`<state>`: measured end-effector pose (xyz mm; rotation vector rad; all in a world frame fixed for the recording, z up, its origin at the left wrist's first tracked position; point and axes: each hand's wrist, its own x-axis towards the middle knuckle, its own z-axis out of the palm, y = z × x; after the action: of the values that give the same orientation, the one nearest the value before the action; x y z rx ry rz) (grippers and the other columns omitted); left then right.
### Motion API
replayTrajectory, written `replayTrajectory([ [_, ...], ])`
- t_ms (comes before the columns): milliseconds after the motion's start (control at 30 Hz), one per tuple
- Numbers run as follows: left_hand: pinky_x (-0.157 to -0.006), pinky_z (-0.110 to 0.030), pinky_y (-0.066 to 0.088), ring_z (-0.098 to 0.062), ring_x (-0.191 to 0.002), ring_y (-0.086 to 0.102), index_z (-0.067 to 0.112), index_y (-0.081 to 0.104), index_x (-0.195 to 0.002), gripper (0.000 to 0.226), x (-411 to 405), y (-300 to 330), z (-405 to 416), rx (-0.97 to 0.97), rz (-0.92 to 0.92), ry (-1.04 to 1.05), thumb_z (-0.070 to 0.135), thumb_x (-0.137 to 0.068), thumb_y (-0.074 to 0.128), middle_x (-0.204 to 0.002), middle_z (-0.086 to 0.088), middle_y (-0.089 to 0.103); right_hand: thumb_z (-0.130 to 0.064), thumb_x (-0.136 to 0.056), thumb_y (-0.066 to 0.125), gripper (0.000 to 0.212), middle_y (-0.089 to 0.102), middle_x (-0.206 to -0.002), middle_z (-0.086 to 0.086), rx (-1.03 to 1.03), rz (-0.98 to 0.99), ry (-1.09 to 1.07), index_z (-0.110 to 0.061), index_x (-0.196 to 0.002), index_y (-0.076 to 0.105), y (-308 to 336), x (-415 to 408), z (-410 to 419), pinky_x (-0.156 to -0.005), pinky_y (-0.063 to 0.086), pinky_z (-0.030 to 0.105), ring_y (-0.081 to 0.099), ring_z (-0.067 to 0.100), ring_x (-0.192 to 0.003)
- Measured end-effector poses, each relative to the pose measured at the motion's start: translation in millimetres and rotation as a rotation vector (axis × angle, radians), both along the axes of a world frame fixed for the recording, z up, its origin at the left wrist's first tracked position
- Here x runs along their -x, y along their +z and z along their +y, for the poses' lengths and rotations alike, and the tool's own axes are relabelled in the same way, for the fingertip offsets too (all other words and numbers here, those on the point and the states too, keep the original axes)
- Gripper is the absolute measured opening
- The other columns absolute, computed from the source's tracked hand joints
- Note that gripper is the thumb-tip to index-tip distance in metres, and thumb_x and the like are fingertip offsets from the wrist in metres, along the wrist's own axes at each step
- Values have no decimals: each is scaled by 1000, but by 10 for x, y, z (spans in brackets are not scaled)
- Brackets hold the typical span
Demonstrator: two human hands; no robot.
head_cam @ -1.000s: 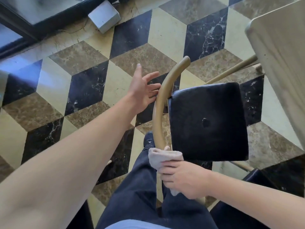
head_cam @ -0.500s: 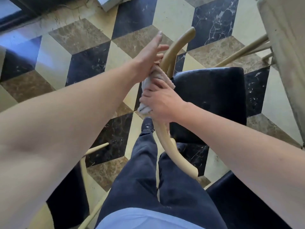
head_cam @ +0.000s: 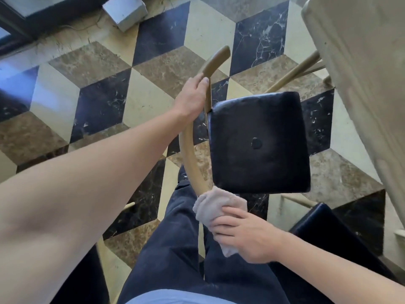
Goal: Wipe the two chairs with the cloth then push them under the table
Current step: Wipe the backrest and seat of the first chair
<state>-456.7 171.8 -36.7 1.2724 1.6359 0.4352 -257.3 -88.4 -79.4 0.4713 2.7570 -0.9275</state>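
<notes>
Scene: a person stands over a chair [head_cam: 258, 141] on a floor [head_cam: 140, 102] of cream, brown and black marble tiles, seen from above.
Chair: black padded seat with a single button at its middle, ringed on the near side by a curved tan wooden back rail [head_cam: 188, 150]; it stands just beside the pale worktop [head_cam: 359, 69], its seat still clear of the worktop's edge.
Left hand [head_cam: 190, 95]: its grip is clamped around the upper part of the back rail, thumb lying on top of the wood, forearm reaching across the floor from the lower left.
Right hand [head_cam: 243, 233]: its grip is closed on a bunched pale cloth [head_cam: 217, 205], which is pressed over the lower end of the rail at the seat's near left corner.
Second chair: another black seat [head_cam: 341, 229] shows at the lower right, near the worktop's edge and partly cut off by the right forearm.
Person: dark trousers [head_cam: 175, 249] fill the bottom centre, directly behind the rail.
Background: a small grey box [head_cam: 125, 12] lies on the floor at the top left, against a dark wall base.
</notes>
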Motion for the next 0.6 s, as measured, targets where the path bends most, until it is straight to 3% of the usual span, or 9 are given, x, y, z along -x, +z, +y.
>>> replayTrajectory([
  [67, -125, -39, 24, -21, -150, 34, 18, 34, -159, 50, 0, -22, -21, -19, 23, 2, 36, -113, 29, -160, -4, 40, -16, -87, 54, 60, 34, -160, -13, 68, 56, -167, -27, -145, 47, 13, -189, -181, -126, 7, 46, 18, 11, -153],
  [133, -124, -39, 25, -20, -149, 35, 17, 35, -159, 50, 3, -31, -44, -38, 26, 18, 34, -113, 30, -160, -4, 41, -10, -89, 56, 67, 28, -162, -17, 153, 149, -391, -26, -152, 40, 69, -177, -310, -126, 12, 44, 19, 12, -153],
  [167, -124, -39, 27, -19, -146, 38, 19, 36, -159, 49, 7, -30, -30, -40, 29, 24, 35, -113, 30, -158, -2, 43, -8, -91, 53, 64, 33, -160, -17, 244, 198, -529, -24, -152, 41, 107, -106, -341, -125, 15, 41, 24, 12, -151],
  [233, -121, -43, 34, -17, -140, 45, 26, 40, -157, 47, 26, -18, 25, -46, 55, 27, 38, -112, 31, -154, 3, 48, -11, -100, 41, 42, 57, -138, -8, 651, 397, -910, -15, -139, 56, 213, 63, -285, -120, 22, 33, 46, 17, -134],
  [300, -119, -45, 37, -19, -139, 47, 29, 42, -156, 47, 17, 13, 231, -70, 95, -34, 41, -111, 34, -154, 4, 50, -23, -104, 40, 33, 67, -119, -8, 870, 550, -1280, -26, -129, 62, 261, 200, -10, -109, 38, 26, 59, 17, -116],
  [367, -120, -41, 35, -20, -141, 46, 29, 42, -156, 48, -19, 38, 492, -94, 141, -112, 43, -111, 36, -155, 3, 50, -18, -104, 48, 35, 71, -117, -14, 903, 579, -1575, -41, -126, 62, 203, 273, 330, -91, 53, 25, 66, 9, -107],
  [467, -119, -38, 34, -21, -143, 45, 28, 43, -156, 48, -134, 4, 827, -108, 202, -277, 43, -111, 36, -156, 2, 49, -11, -104, 48, 31, 73, -111, -15, 992, 749, -1811, -33, -115, 66, 23, 321, 901, -80, 50, 10, 67, 0, -106],
  [533, -119, -36, 34, -21, -144, 44, 26, 42, -157, 48, -183, -59, 965, -108, 217, -343, 41, -111, 36, -157, 2, 48, -15, -105, 48, 29, 72, -110, -24, 993, 831, -1886, -36, -114, 65, -99, 390, 1234, -80, 48, 6, 64, -7, -107],
  [600, -121, -38, 33, -20, -146, 42, 25, 39, -158, 50, -259, -162, 1110, -107, 218, -382, 41, -111, 36, -159, 2, 46, -21, -106, 47, 30, 68, -117, -30, 949, 919, -1936, -42, -121, 61, -233, 453, 1550, -90, 45, 9, 58, -13, -113],
])
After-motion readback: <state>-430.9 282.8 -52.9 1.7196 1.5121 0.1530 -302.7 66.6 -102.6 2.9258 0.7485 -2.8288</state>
